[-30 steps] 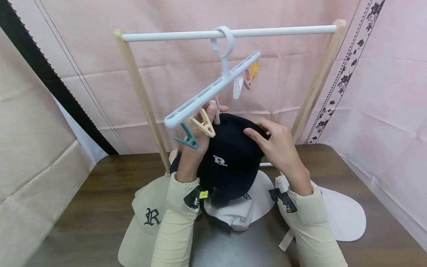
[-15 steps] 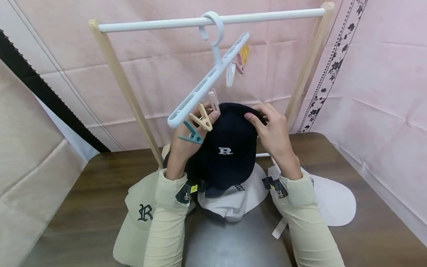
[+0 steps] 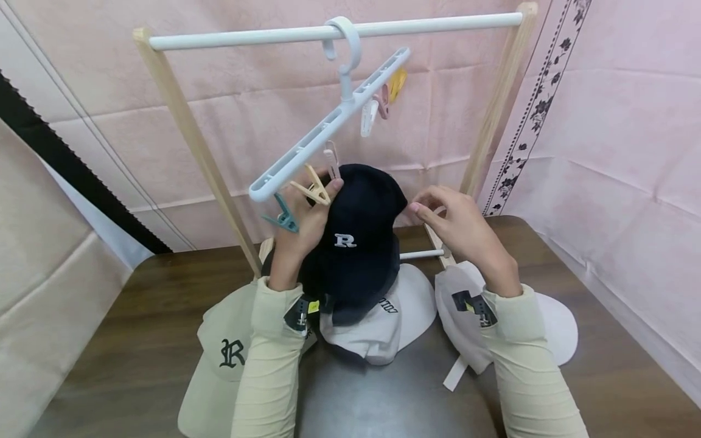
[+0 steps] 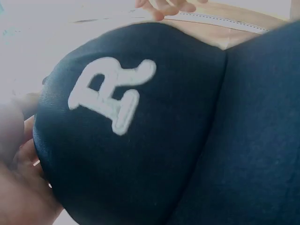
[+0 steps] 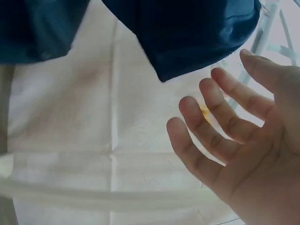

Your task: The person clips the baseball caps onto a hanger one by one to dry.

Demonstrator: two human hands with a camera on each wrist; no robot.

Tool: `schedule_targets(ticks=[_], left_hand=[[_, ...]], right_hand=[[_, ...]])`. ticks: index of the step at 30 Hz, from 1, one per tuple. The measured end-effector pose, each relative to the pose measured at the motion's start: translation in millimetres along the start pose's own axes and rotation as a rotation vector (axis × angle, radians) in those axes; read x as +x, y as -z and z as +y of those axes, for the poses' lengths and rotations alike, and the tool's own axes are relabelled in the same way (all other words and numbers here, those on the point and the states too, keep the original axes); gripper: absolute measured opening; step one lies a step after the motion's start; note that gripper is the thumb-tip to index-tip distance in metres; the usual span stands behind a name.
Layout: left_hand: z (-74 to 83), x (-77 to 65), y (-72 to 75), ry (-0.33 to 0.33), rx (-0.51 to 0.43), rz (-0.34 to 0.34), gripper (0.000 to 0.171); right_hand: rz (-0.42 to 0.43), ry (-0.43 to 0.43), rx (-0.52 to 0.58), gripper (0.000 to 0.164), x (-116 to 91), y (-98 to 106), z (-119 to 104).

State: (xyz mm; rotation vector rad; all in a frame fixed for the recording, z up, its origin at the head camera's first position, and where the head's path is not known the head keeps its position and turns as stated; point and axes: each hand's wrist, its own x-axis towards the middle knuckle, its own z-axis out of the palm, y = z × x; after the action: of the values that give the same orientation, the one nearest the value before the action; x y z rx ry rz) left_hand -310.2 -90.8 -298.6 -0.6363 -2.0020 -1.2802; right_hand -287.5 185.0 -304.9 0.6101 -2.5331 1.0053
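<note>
A black cap (image 3: 364, 201) with a white letter R hangs under the near arm of the light blue hanger (image 3: 328, 125). My left hand (image 3: 308, 228) grips the cap at its upper left edge; in the left wrist view, its fingers (image 4: 30, 192) lie behind that edge. Just above the left thumb hangs a pale pink clothespin (image 3: 332, 159) with its lower end at the cap. A cream clothespin (image 3: 314, 190) and a teal clothespin (image 3: 283, 217) hang in front of this hand. My right hand (image 3: 465, 225) is beside the cap's right edge, holding nothing, its fingers (image 5: 220, 110) loosely bent.
The hanger hooks over the white rod (image 3: 246, 38) of a wooden-sided rack. White, pink and yellow clothespins (image 3: 397, 84) hang on its far arm. On the table (image 3: 126, 340) lie a beige cap (image 3: 210, 365), a white cap (image 3: 413, 304) and another whitish cap (image 3: 555, 328).
My right hand has let go of the cap's right edge and moved off to the right. The left hand still holds the cap, which has turned slightly. The head view has shifted.
</note>
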Motion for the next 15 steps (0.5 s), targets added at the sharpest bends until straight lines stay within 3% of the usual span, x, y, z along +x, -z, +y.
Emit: schedule_targets(ticks=[5, 9, 12, 15], left_hand=[[-1.2, 0.4, 0.2, 0.068, 0.035, 0.019, 0.041], [-5.3, -1.4, -0.5, -0.020, 0.001, 0.034, 0.037], [-12.9, 0.4, 0.1, -0.097, -0.023, 0.057, 0.034], [-18.7, 2.3, 1.8, -0.131, -0.029, 0.075, 0.033]], right_hand=[[-0.118, 0.034, -0.063, 0.015, -8.3, 9.7, 4.1], [-0.198, -0.032, -0.027, 0.020, -22.0, 18.2, 13.9], [-0.251, -0.111, 0.071, 0.023, -30.3, 16.8, 23.7], [-0.282, -0.138, 0.122, 0.024, -33.3, 14.0, 30.0]])
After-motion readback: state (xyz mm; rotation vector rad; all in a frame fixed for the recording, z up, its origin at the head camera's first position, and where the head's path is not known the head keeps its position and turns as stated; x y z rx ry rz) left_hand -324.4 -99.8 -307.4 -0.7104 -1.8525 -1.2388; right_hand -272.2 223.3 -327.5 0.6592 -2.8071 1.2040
